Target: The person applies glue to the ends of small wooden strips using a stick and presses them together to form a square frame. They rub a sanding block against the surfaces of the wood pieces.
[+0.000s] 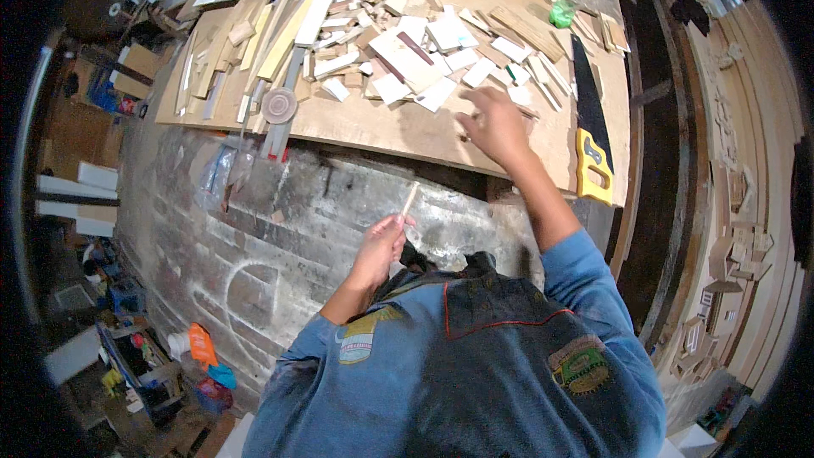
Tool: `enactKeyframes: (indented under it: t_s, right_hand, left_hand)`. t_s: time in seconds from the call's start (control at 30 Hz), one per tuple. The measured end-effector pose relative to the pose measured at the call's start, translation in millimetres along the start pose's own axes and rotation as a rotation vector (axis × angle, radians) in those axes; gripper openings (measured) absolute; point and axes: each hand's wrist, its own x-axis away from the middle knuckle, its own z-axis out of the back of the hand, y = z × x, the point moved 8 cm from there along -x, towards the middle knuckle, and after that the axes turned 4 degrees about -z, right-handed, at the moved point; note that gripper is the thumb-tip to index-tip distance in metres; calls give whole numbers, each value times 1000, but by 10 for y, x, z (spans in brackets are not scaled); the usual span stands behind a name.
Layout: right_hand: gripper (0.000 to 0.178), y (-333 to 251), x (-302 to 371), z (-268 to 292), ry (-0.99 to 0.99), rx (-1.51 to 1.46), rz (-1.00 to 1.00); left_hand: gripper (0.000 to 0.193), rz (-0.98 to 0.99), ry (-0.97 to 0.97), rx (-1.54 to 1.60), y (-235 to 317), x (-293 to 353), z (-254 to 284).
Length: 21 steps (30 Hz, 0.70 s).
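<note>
My left hand (381, 248) is closed around a thin, pale wooden stick (410, 199), held upright and tilted in front of my body, short of the workbench edge. Over the bench, my right hand (498, 125) hovers with its fingers curved and apart, and nothing shows between them. A small dark spot or bit lies by its thumb, too small to name. Just beyond that hand spreads a heap of wood offcuts (388, 89), many of them white-faced. A handsaw (595, 165) with a yellow handle and dark blade lies to its right.
The plywood bench top (356, 125) has long wood strips (280, 38) on its left. A metal square-like tool with a round wooden disc (279, 105) juts past the front edge. A green crumpled item (561, 13) lies at the back right. Orange plastic (202, 344) is on the floor at left.
</note>
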Motion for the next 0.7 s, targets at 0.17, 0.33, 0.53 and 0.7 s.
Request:
enactKeyframes:
  t_s: [0.17,0.33,0.53,0.7]
  right_hand:
    - [73,-285,-885,-782,-2,261,-92]
    - [86,-151,-1170,-1208,-182,379,-212]
    - [62,-562,-778,-623,168,233,17]
    - [62,-611,279,-908,-156,268,-77]
  left_hand:
    - [26,-120,54,95,368,-295,380]
    - [42,-83,28,19,477,-526,625]
    - [24,13,-100,-68,318,-1058,846]
    - [27,-43,-234,-213,198,-1524,797]
